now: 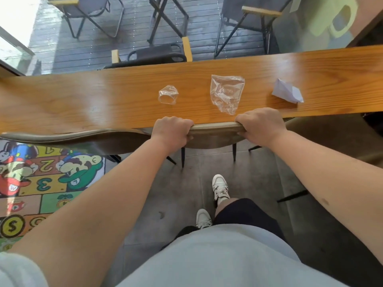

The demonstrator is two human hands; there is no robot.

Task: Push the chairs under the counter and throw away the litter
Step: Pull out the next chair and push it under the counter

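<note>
My left hand [173, 129] and right hand [260, 125] clamp the olive padded chair back [214, 132], its top edge running left-right, just near of the long wooden counter [93, 100].

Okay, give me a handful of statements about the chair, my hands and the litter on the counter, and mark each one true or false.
1. Both hands grip the chair backrest. True: left hand and right hand are closed on its top edge.
2. Three pieces of litter lie on the counter. True: small plastic wrapper, large plastic wrapper, crumpled paper.
3. The right hand holds the crumpled paper. False: it lies untouched on the counter.
4. The large wrapper is on the floor. False: it is on the counter.
</note>
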